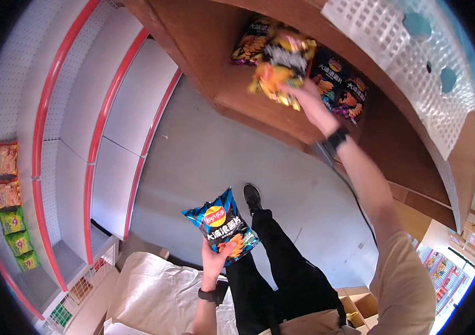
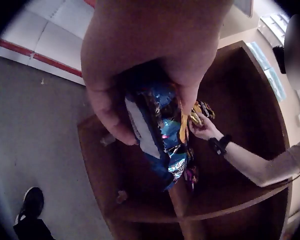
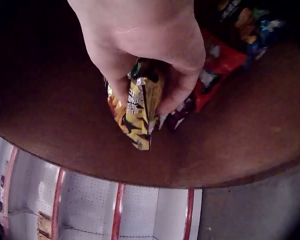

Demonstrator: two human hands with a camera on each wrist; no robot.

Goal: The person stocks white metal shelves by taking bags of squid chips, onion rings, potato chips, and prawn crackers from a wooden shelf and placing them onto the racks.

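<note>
Gripping a blue-and-black foil crisp bag with a round yellow-and-red logo (image 1: 222,224) in the left hand (image 1: 215,261), fingers curling round its sides and thumb pressing on the printed front. Tilting that front up towards the head camera, above the grey floor (image 1: 193,142). Pinching a yellow-and-black foil crisp bag (image 1: 283,67) between the thumb and fingers of the right hand (image 1: 311,105), blurring somewhat in the head view. Holding this one inside the open brown wooden cabinet (image 1: 232,84), well apart from the left fingers.

Lying beyond the right fingers, on the left of the held bag: a dark crisp bag with orange print (image 1: 248,43). Resting on the other side, just beside the right fingers: two black crisp bags with white lettering (image 1: 329,75). Showing near the right fingers in the right wrist view: a glossy red bag (image 3: 220,67). Wearing a black wristband (image 1: 210,295) behind the left fingers and a black wrist strap (image 1: 335,139) behind the right. Spreading beside the left forearm: a creased pale sheet (image 1: 151,290).
</note>
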